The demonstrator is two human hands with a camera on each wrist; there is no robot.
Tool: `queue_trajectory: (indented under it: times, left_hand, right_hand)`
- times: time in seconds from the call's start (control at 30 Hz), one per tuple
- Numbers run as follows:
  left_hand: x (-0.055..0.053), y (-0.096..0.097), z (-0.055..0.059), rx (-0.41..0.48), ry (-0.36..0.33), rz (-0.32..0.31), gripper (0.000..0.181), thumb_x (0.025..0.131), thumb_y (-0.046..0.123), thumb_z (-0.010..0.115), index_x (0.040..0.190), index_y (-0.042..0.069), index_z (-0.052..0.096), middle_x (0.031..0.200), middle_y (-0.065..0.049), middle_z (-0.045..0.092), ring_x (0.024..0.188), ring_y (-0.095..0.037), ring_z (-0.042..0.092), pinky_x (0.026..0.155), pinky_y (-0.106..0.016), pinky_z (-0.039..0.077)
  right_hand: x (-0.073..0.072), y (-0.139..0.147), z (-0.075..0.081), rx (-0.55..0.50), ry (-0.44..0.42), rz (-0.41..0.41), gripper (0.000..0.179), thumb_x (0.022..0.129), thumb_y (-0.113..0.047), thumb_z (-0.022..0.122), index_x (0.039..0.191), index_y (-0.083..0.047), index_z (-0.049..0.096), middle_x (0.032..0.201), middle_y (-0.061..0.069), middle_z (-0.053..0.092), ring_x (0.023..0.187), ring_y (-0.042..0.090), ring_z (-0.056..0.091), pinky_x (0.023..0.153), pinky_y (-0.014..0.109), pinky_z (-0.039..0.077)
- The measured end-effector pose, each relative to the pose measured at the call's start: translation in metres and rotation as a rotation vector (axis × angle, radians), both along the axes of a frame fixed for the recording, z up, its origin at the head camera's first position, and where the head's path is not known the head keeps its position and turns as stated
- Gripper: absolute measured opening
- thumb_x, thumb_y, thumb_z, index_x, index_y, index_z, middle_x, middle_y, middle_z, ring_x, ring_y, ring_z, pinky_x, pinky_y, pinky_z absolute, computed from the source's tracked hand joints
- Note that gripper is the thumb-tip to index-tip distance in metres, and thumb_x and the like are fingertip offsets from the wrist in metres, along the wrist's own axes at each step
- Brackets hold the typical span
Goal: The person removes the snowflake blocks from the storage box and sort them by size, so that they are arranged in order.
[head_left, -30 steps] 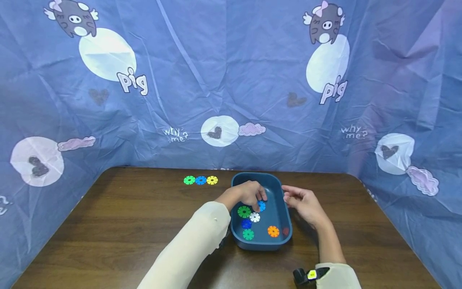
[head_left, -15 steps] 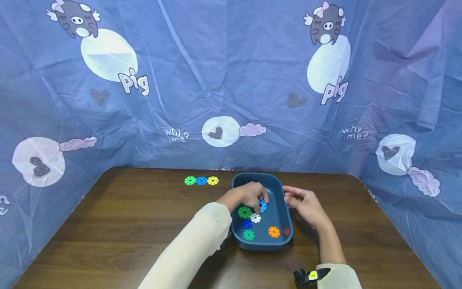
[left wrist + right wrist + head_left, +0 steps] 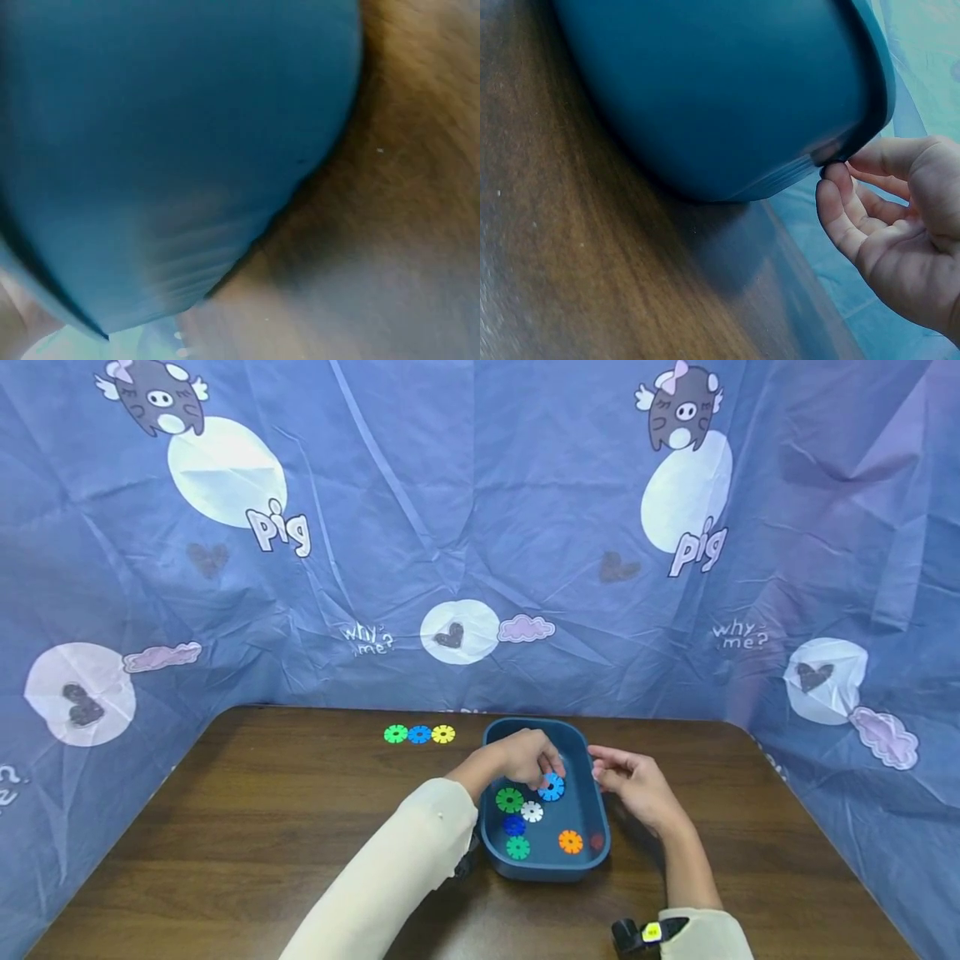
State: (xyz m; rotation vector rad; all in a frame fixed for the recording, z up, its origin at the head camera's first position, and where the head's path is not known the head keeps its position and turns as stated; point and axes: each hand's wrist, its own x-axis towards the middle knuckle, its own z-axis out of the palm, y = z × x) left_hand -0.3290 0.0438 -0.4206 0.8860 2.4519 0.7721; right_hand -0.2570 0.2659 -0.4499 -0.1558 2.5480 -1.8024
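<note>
My left hand (image 3: 527, 756) reaches over the left rim of a dark blue plastic bin (image 3: 543, 865). Its thumb and fingers pinch a light blue notched snowflake disc (image 3: 552, 787) inside. On the bin floor lie a green disc (image 3: 509, 800), a white disc (image 3: 532, 812), a dark blue disc (image 3: 513, 825), a teal disc (image 3: 517, 847), an orange disc (image 3: 571, 842) and a dark red disc (image 3: 597, 842). At the bin's right side, my right hand (image 3: 900, 217) grips the rim between thumb and fingers. The left wrist view shows mostly the bin's outer wall (image 3: 172, 112).
A row of three discs lies on the wooden table (image 3: 300, 810) left of the bin: a bright green disc (image 3: 396, 734), a blue disc (image 3: 420, 734) and a yellow disc (image 3: 443, 734). A blue printed curtain (image 3: 480, 543) hangs behind the table.
My left hand has shifted slightly right and up inside the bin, and the light blue disc has moved right with it, now showing more fully. The right hand keeps its place at the rim.
</note>
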Motion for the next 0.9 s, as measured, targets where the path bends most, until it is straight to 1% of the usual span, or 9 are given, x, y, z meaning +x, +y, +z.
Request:
queue_trajectory:
  times: [0.1, 0.2, 0.27, 0.37, 0.47, 0.6, 0.77, 0.9]
  left_hand:
    - [0.0, -0.003, 0.006, 0.088, -0.081, 0.02, 0.03, 0.086, -0.012, 0.073, 0.107, 0.009, 0.078, 0.091, 0.001, 0.073, 0.085, -0.013, 0.069, 0.07, -0.023, 0.059]
    - [0.001, -0.006, 0.013, 0.149, -0.122, 0.029, 0.029, 0.087, -0.012, 0.072, 0.109, 0.007, 0.078, 0.092, -0.001, 0.073, 0.082, -0.015, 0.071, 0.071, -0.026, 0.06]
    - [0.0, -0.009, 0.017, 0.171, -0.121, 0.034, 0.027, 0.088, -0.009, 0.072, 0.109, 0.007, 0.078, 0.093, -0.002, 0.073, 0.081, -0.016, 0.071, 0.072, -0.027, 0.061]
    - [-0.002, -0.014, 0.022, 0.203, -0.115, 0.04, 0.028, 0.088, -0.01, 0.072, 0.11, 0.006, 0.078, 0.093, -0.004, 0.073, 0.08, -0.015, 0.071, 0.074, -0.03, 0.061]
    - [-0.004, -0.021, 0.028, 0.231, -0.109, 0.058, 0.028, 0.088, -0.01, 0.071, 0.111, 0.005, 0.077, 0.095, -0.006, 0.074, 0.082, -0.016, 0.07, 0.075, -0.03, 0.061]
    - [-0.006, -0.033, 0.037, 0.254, -0.097, 0.08, 0.029, 0.087, -0.011, 0.07, 0.112, 0.003, 0.076, 0.098, -0.008, 0.073, 0.085, -0.017, 0.069, 0.078, -0.032, 0.061]
    - [-0.012, -0.052, 0.045, 0.28, -0.11, 0.119, 0.032, 0.086, -0.016, 0.066, 0.113, -0.001, 0.074, 0.099, -0.011, 0.071, 0.087, -0.019, 0.068, 0.08, -0.035, 0.061]
    - [-0.017, -0.07, 0.049, 0.251, -0.078, 0.16, 0.029, 0.088, -0.015, 0.065, 0.113, -0.003, 0.074, 0.1, -0.014, 0.072, 0.085, -0.017, 0.067, 0.076, -0.03, 0.061]
  right_hand:
    - [0.0, 0.0, 0.001, -0.004, 0.006, 0.002, 0.04, 0.101, -0.004, 0.061, 0.14, 0.006, 0.057, 0.117, 0.026, 0.066, 0.099, 0.024, 0.067, 0.081, 0.028, 0.059]
    - [-0.001, -0.001, 0.001, 0.0, 0.0, -0.009, 0.04, 0.101, -0.004, 0.062, 0.139, 0.004, 0.059, 0.116, 0.024, 0.067, 0.098, 0.022, 0.067, 0.081, 0.028, 0.06]
    - [-0.001, -0.001, 0.001, 0.008, -0.004, -0.009, 0.04, 0.101, -0.005, 0.062, 0.14, 0.004, 0.059, 0.116, 0.024, 0.067, 0.098, 0.022, 0.067, 0.081, 0.029, 0.06]
    - [-0.001, -0.001, 0.001, 0.02, -0.005, -0.01, 0.04, 0.102, -0.006, 0.062, 0.14, 0.003, 0.059, 0.117, 0.024, 0.067, 0.099, 0.023, 0.067, 0.082, 0.029, 0.06]
    - [-0.002, -0.001, 0.0, 0.024, -0.004, -0.015, 0.039, 0.101, -0.006, 0.062, 0.14, 0.003, 0.059, 0.117, 0.024, 0.067, 0.099, 0.024, 0.067, 0.082, 0.029, 0.06]
    - [-0.001, -0.001, 0.0, 0.023, -0.009, -0.025, 0.039, 0.101, -0.007, 0.063, 0.139, 0.002, 0.061, 0.116, 0.022, 0.068, 0.097, 0.022, 0.067, 0.081, 0.028, 0.059]
    - [0.001, -0.001, 0.0, 0.001, 0.003, -0.015, 0.04, 0.101, -0.007, 0.064, 0.139, 0.004, 0.06, 0.115, 0.023, 0.067, 0.095, 0.019, 0.067, 0.081, 0.028, 0.059]
    - [0.001, -0.002, 0.0, -0.006, 0.008, -0.008, 0.04, 0.101, -0.007, 0.064, 0.139, 0.004, 0.059, 0.115, 0.023, 0.067, 0.094, 0.018, 0.067, 0.082, 0.031, 0.06]
